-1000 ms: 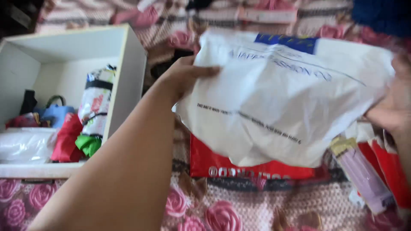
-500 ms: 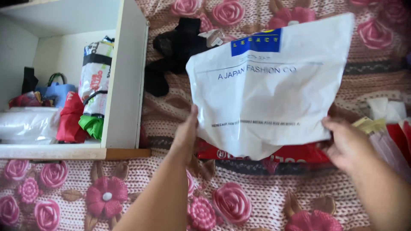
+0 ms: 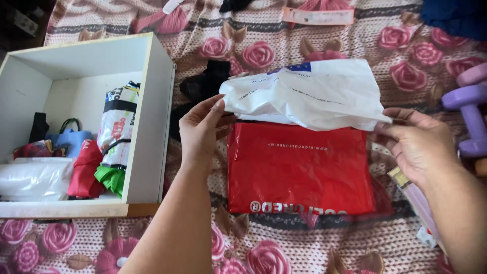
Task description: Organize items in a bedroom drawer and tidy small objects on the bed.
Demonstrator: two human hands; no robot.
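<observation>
Here my left hand [image 3: 199, 133] and right hand [image 3: 417, 144] each pinched an edge of the folded white plastic bag [image 3: 304, 94] above the flat red bag [image 3: 299, 172].

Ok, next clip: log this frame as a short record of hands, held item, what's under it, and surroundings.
left hand: pinches the left edge of the white plastic bag
right hand: pinches its right corner
bag state: folded over, crumpled, lifted at the near edge
underneath: red plastic bag, flat on the rose-patterned blanket
left side: white open box with bags inside
right edge: purple dumbbell
behind: black cloth
</observation>
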